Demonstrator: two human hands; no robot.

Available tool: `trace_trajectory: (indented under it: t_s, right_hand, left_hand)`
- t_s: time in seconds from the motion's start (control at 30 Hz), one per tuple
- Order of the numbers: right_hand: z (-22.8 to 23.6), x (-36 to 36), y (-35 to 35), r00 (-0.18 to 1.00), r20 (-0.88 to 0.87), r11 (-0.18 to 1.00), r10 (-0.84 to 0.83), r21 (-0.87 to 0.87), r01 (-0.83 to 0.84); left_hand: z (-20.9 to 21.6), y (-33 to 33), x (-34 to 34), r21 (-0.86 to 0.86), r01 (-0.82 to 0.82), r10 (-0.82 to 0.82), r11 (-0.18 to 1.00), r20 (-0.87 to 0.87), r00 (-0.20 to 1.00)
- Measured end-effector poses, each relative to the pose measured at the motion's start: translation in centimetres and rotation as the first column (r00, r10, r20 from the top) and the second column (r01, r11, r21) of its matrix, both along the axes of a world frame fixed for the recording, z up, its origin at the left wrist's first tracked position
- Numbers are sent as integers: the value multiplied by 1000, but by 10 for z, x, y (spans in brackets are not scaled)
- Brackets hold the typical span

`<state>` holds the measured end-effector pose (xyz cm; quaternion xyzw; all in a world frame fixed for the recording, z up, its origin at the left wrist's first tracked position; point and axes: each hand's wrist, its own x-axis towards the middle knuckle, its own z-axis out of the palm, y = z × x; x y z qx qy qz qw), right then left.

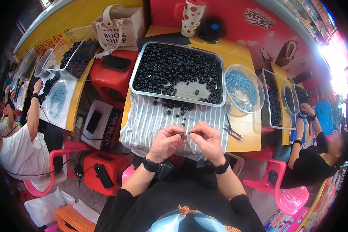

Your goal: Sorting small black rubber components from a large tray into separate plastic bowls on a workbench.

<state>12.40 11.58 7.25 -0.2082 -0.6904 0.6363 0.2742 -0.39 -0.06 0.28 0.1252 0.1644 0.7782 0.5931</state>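
Note:
My left hand (167, 143) is closed in a pinch on a small black bead (181, 135), above the near part of a grey-and-white striped cloth (141, 118). Close beside it, my right hand (208, 142) pinches thumb and fingers together; what they hold is too small to make out. Several loose black beads (169, 112) lie on the cloth just beyond my hands. Behind them stands a clear tray (187, 90) with a great many black beads (174, 63). A round clear tub (262, 92) of tiny blue beads (239, 86) sits to its right.
Scissors (234, 133) lie at the cloth's right edge on the yellow table (245, 143). A spotted cup (192, 17) and a canvas bag (118, 31) stand at the back. A phone (115, 63) rests on a red stool. People work at bead trays on both sides.

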Motion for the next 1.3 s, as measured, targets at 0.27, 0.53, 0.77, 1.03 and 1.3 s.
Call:
trace_trajectory:
  t_s: [0.27, 0.53, 0.77, 1.03, 1.3]
  right_hand:
    - [-14, -1, -24, 983, -108, 962, -146, 217, 167]
    - [-14, -1, -33, 971, -81, 941, -225, 241, 238]
    - [-15, 1, -33, 977, -85, 963, -195, 172, 207]
    - [-20, 4, -31, 978, -101, 969, -182, 153, 196]
    - [-14, 4, -26, 988, -66, 959, -139, 242, 151]
  left_hand:
    - [0, 1, 3, -61, -31, 29, 998, -26, 999]
    - [-2, 1, 6, -65, -78, 72, 995, -94, 993]
    - [1, 2, 6, -46, -73, 67, 996, -111, 992]
    - [3, 2, 6, -45, -76, 70, 996, -124, 990]
    - [2, 1, 5, -28, -61, 57, 998, -141, 988]
